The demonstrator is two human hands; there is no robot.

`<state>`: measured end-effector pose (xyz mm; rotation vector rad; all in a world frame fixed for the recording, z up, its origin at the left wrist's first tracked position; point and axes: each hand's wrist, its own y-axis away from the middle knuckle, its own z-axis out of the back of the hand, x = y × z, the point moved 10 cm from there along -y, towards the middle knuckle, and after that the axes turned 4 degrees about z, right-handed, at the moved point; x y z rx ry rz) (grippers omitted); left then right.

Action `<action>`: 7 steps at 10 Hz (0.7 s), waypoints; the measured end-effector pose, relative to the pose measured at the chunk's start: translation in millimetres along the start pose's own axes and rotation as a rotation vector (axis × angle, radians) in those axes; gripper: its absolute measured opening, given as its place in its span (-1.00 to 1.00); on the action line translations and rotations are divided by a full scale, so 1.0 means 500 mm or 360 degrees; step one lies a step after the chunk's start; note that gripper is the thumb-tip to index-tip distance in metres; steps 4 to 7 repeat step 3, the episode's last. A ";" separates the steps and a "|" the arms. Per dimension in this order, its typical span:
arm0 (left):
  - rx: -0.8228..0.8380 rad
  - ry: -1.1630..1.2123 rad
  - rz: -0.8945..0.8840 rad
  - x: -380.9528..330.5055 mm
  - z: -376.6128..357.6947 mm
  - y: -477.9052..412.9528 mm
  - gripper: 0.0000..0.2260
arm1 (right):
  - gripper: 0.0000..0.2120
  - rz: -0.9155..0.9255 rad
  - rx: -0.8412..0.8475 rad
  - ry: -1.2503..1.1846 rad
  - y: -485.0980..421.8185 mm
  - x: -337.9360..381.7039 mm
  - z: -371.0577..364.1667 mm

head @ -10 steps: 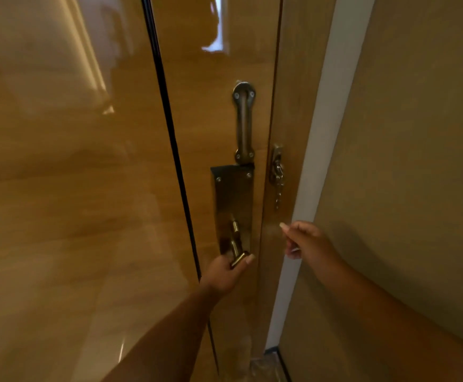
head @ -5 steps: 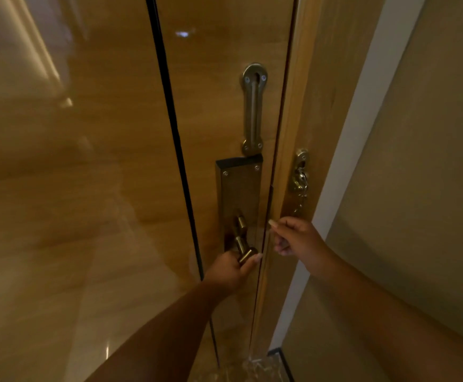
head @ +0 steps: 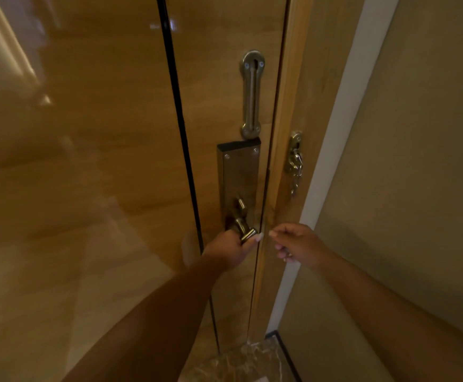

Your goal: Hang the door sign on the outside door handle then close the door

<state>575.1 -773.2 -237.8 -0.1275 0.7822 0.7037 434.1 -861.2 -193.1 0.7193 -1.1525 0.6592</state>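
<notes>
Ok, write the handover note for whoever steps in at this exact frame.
Left hand: gripping the inside door handle.
Right hand: loosely curled, empty, beside the door frame, near the door's edge.
Door: at or nearly at the frame; whether it has latched cannot be told.
Door sign: not in view, so the hanging step cannot be confirmed from here.
Left: confirm the latch, then release the handle.

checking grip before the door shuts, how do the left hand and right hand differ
The left hand is closed around the door handle; the right hand holds nothing. The left hand is in front of the door; the right hand hovers beside the door frame, fingers loosely curled. Both are bare and at about handle height.
</notes>
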 end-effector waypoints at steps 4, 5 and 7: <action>-0.0152 -0.1150 -0.0108 -0.103 0.116 0.074 -0.40 | -0.70 0.0198 0.0000 0.0298 0.100 0.044 -0.023; -0.0152 -0.1150 -0.0108 -0.103 0.116 0.074 -0.40 | -0.70 0.0198 0.0000 0.0298 0.100 0.044 -0.023; -0.0152 -0.1150 -0.0108 -0.103 0.116 0.074 -0.40 | -0.70 0.0198 0.0000 0.0298 0.100 0.044 -0.023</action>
